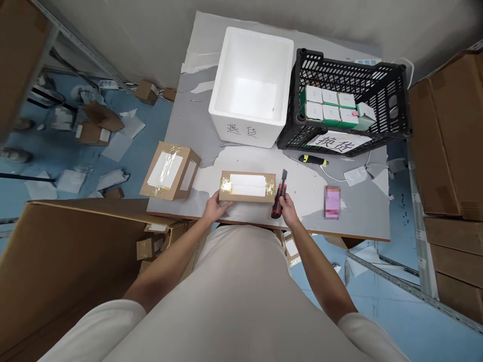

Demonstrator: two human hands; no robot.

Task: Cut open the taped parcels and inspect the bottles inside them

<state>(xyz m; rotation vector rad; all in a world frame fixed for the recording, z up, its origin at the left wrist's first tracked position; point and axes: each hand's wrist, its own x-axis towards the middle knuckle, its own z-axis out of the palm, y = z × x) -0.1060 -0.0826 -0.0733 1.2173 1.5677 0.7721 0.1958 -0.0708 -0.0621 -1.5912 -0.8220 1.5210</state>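
A long taped cardboard box (pixel 247 193) with a white label on top lies near the table's front edge. My left hand (pixel 216 208) grips its left front corner, the thumb along the front side and the fingers partly hidden. My right hand (pixel 290 209) is closed around a red and black box cutter (pixel 279 198), just right of the box. The cutter's blade is out and points away from me. A second taped cardboard box (pixel 171 171) stands to the left, apart from my left hand.
Behind the box stand a white foam bin (pixel 245 131) and a black plastic crate (pixel 347 142) holding several small white-and-green boxes (pixel 330 113). A black and yellow knife (pixel 313 160) and a blurred pink item (pixel 332 202) lie on the right. A large open carton (pixel 75 251) stands at lower left.
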